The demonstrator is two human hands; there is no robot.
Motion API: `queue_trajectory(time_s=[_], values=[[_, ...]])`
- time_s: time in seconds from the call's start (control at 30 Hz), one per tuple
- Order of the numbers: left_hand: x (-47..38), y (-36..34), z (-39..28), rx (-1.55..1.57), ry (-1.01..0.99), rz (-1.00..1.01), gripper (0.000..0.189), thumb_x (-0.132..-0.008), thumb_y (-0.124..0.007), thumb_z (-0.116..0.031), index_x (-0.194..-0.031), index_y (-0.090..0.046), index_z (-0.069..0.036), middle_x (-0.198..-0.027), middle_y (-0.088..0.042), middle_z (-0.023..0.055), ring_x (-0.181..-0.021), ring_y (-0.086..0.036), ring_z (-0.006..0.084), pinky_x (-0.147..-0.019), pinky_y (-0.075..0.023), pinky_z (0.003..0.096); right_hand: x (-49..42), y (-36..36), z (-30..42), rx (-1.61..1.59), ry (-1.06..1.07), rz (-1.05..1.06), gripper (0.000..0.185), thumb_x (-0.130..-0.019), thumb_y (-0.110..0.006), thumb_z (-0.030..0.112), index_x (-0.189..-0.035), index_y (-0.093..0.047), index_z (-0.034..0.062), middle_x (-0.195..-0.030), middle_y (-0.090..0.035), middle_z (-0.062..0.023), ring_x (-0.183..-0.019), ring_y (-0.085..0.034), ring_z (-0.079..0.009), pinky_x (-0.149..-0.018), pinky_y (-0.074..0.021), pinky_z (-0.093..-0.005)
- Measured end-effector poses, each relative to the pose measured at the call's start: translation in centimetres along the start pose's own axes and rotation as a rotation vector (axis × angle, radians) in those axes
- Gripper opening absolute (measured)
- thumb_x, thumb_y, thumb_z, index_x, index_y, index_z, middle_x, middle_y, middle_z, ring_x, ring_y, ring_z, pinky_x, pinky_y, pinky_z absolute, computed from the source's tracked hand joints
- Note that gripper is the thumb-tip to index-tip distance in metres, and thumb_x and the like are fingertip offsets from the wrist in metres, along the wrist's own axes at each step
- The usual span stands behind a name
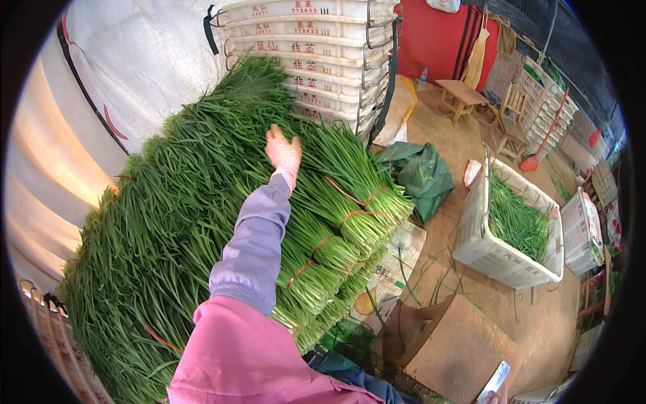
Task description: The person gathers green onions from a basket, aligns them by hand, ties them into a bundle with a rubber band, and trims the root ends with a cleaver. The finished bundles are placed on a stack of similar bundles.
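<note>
My left hand (283, 151), in a light glove or sleeve cover, reaches over the leaves of a large pile of garlic chives (166, 217), fingers apart and holding nothing. Whether it touches the leaves cannot be told. Right of it lie bundles of chives (328, 252), bound with red ties, their pale cut ends facing lower right. At the bottom edge, my right hand (498, 397) is partly cut off by the frame and grips a flat, silvery object (494, 379), whose kind is unclear. A brown board-like surface (459, 348) lies beside it.
Stacked white plastic crates (323, 45) stand behind the pile. A white crate (509, 267) holding loose chives stands at right, near another crate (580, 237). A green sheet (421, 177) lies crumpled between. Farther back are a wooden stool (462, 91), a chair (512, 118) and a red broom (530, 162).
</note>
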State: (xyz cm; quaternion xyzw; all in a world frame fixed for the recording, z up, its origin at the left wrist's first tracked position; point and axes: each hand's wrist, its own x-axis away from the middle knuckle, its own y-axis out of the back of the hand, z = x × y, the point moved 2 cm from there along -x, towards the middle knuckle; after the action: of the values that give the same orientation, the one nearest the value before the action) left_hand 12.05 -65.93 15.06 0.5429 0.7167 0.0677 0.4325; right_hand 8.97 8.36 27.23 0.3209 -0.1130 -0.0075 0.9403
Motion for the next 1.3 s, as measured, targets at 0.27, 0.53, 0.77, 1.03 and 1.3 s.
queue_trajectory(time_s=[0.27, 0.53, 0.77, 1.03, 1.3], values=[[7.9, -1.5, -12.7, 0.353, -0.407, 0.489, 0.064, -0.082, -0.067, -0.021, -0.137, -0.039, -0.005, -0.135, -0.047, 0.0174, -0.123, -0.047, 0.0286, -0.101, -0.0391, 0.0344, 3.0, 4.3, -4.8, 0.261, 0.097, -0.159, 0.033, -0.094, -0.052, 0.016, -0.121, -0.057, -0.0013, -0.115, -0.061, -0.0153, -0.102, -0.058, -0.0195, -0.089, -0.0454, -0.0296], [32.6, 4.2, -29.9, 0.788, -0.682, 1.518, 0.042, -0.093, -0.050, -0.006, -0.134, -0.045, 0.000, -0.129, -0.054, 0.0141, -0.117, -0.050, 0.0173, -0.097, -0.0404, 0.0294, 13.4, 14.7, -18.1, -0.164, -0.255, -0.713, 0.041, -0.088, -0.056, 0.018, -0.125, -0.054, -0.0005, -0.117, -0.062, -0.0130, -0.104, -0.058, -0.0180, -0.092, -0.0424, -0.0284], [54.8, 18.0, -34.1, 1.046, -1.296, 1.999, 0.050, -0.095, -0.049, -0.036, -0.124, -0.051, 0.004, -0.127, -0.053, 0.0214, -0.116, -0.050, 0.0320, -0.099, -0.0398, 0.0388, 38.8, 8.5, -22.0, -0.098, -0.607, -1.511, 0.035, -0.088, -0.061, 0.021, -0.120, -0.060, 0.0068, -0.101, -0.068, -0.0133, -0.093, -0.063, -0.0163, -0.083, -0.0477, -0.0290], [64.2, 34.5, -34.4, 1.626, -2.092, 1.671, 0.037, -0.095, -0.041, -0.018, -0.122, -0.051, 0.003, -0.128, -0.050, 0.0251, -0.118, -0.049, 0.0392, -0.102, -0.0370, 0.0444, 52.5, -6.8, -19.3, 0.264, -1.208, -1.534, 0.028, -0.084, -0.062, 0.023, -0.106, -0.066, 0.0059, -0.097, -0.066, -0.0171, -0.090, -0.063, -0.0327, -0.081, -0.0498, -0.0373], [66.3, 23.0, -32.9, 1.178, -1.850, 1.802, 0.035, -0.097, -0.042, -0.021, -0.110, -0.060, 0.005, -0.121, -0.054, 0.0242, -0.110, -0.054, 0.0343, -0.096, -0.0420, 0.0404, 66.7, -5.9, -15.4, 0.281, -1.724, -1.411, 0.026, -0.086, -0.058, 0.028, -0.096, -0.070, 0.0069, -0.091, -0.069, -0.0135, -0.086, -0.065, -0.0274, -0.083, -0.0507, -0.0353]])
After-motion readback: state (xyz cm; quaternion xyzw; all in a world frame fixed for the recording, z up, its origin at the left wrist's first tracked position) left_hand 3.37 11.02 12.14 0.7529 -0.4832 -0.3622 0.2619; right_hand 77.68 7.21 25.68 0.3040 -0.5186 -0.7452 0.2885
